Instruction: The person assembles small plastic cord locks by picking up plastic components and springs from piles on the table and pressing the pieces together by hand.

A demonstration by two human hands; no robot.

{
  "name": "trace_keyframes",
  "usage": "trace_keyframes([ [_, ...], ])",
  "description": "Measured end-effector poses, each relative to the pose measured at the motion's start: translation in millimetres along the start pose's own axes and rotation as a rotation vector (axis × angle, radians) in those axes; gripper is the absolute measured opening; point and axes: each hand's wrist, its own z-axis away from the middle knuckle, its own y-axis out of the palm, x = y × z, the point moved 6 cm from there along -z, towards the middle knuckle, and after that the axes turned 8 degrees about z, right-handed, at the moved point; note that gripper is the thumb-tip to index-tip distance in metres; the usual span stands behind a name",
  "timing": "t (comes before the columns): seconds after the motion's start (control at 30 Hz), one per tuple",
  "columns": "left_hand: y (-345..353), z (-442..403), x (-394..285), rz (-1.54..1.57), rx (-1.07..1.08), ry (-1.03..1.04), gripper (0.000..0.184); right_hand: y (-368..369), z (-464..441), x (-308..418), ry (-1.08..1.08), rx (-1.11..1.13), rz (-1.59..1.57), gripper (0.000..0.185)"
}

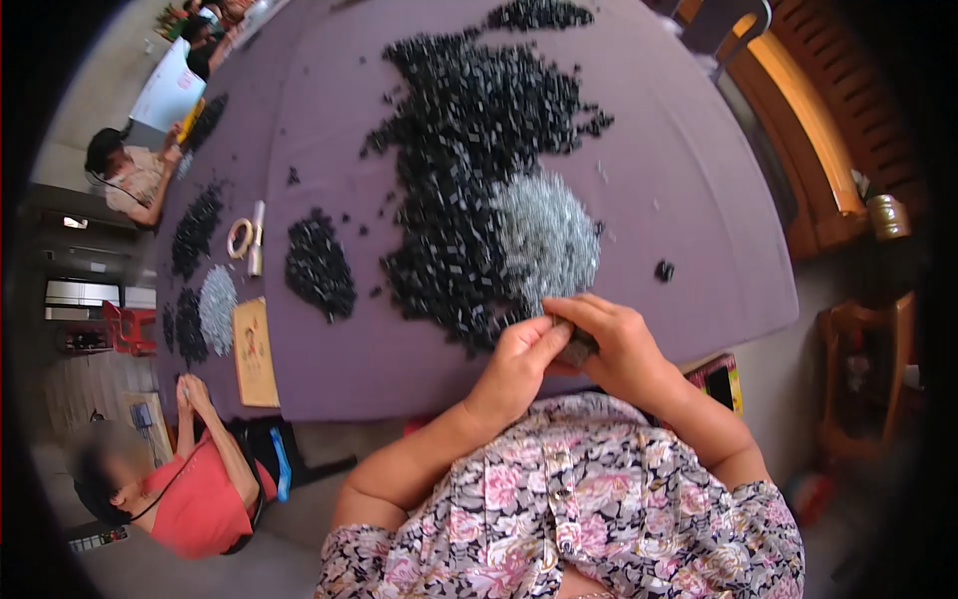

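My left hand (511,371) and my right hand (627,344) meet at the near edge of the table, fingertips pressed together. Between them shows a small dark grey-brown piece (579,348), mostly covered by the fingers, so its kind is unclear. The right hand's fingers curl over it, while the left thumb and fingers pinch at its upper left end. Just beyond the fingertips lies a heap of small clear, silvery pieces (549,235). Against its left side spreads a large pile of small black pieces (449,240).
The table bears a purple cloth (689,130). A smaller black pile (319,265), a tape roll (239,238) and a yellowish box (256,354) lie to the left. A co-worker in a red top (205,494) sits at the left; another person (135,180) is farther off. A wooden chair (863,384) stands right.
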Motion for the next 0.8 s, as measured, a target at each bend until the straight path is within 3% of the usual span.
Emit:
trace_keyframes([
  [0.2,7,-23,-30,-0.07,0.045,0.102,0.033,-21,-18,2,-0.106,-0.111,0.102,0.056],
  [0.47,13,-41,-23,-0.065,0.097,0.11,0.03,-17,-11,-18,-0.009,-0.137,-0.02,0.052],
  [0.6,16,-45,-19,0.046,0.013,0.14,0.028,-19,-15,-22,0.056,-0.1,-0.077,0.052],
  [0.8,1,-42,-5,-0.036,-0.022,0.12,0.027,-20,-11,-13,-0.035,-0.104,0.098,0.052],
])
